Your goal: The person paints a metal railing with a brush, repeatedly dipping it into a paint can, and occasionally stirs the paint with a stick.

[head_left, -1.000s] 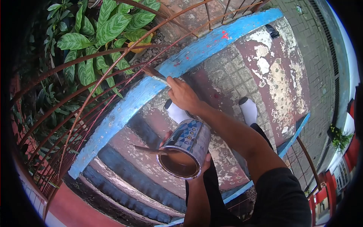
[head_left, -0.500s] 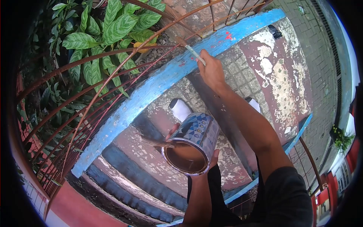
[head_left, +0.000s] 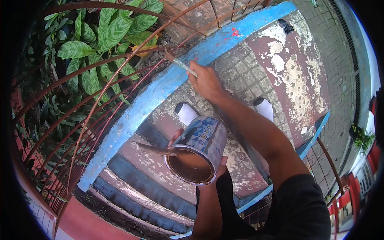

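My right hand (head_left: 205,81) is closed on the handle of a paintbrush (head_left: 185,67). The brush tip lies at the thin railing bars, just beyond the blue-painted ledge (head_left: 160,89). Lower down, my left hand (head_left: 221,168) is wrapped round a paint can (head_left: 205,138) with a blue and white pattern, its fingers partly hidden behind the can. The can is tilted so that its open mouth shows brown paint inside. A stick-like handle (head_left: 154,149) crosses the can's rim and sticks out to the left.
Rusty curved railings (head_left: 100,96) run along the ledge, with leafy plants (head_left: 114,32) behind them. Painted steps (head_left: 148,184) descend at the lower left. My white-topped shoes (head_left: 187,114) stand on worn paving. A second blue edge (head_left: 316,136) lies at the right.
My right hand and the brush have moved left along the ledge. The can and my left hand have shifted slightly left in the view, which has itself moved a little.
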{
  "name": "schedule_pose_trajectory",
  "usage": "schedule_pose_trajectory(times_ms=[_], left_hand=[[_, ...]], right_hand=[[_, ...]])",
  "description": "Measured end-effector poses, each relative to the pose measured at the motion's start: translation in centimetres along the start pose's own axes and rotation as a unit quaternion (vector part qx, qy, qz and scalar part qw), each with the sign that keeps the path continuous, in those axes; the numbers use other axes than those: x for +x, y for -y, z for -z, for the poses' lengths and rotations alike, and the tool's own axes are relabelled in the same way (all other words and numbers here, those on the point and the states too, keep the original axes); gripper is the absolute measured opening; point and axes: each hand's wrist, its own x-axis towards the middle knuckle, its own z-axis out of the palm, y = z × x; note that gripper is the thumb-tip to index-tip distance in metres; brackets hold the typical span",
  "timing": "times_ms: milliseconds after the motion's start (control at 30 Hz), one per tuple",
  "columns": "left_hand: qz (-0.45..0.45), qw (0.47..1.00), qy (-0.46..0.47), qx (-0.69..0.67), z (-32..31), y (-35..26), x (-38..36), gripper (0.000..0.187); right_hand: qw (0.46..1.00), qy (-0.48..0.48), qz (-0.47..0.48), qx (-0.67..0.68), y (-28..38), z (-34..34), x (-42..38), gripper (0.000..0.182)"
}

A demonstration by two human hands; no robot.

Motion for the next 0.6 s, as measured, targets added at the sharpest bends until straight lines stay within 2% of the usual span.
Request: schedule_pose_trajectory(times_ms=[133, 200, 233, 300, 533, 600], left_hand=[[-0.007, 1.0, 0.015, 0.021, -0.5, 0.0, 0.4, 0.14], [-0.002, 0.999, -0.042, 0.011, -1.7, -0.4, 0.8, 0.127], [-0.002, 0.999, -0.04, 0.012, -1.9, -0.5, 1.0, 0.127], [-0.005, 0.999, -0.037, 0.01, -2.1, -0.5, 1.1, 0.126], [-0.002, 0.999, -0.031, 0.015, -2.6, -0.6, 1.3, 0.13], [-0.004, 1.0, -0.029, 0.004, -2.8, -0.7, 1.4, 0.13]], right_hand=[[0.996, 0.047, 0.051, -0.061, -1.6, 0.7, 0.4, 0.017], [0.99, 0.087, 0.038, -0.102, -2.1, 0.9, 0.6, 0.017], [0.991, 0.086, 0.036, -0.101, -2.4, 1.1, 0.9, 0.017], [0.982, 0.041, 0.095, -0.155, -2.2, 2.3, 2.2, 0.022], [0.981, 0.023, 0.06, -0.184, -2.7, 5.2, 4.8, 0.018], [0.984, -0.021, 0.047, -0.171, -2.6, 5.2, 4.5, 0.014]])
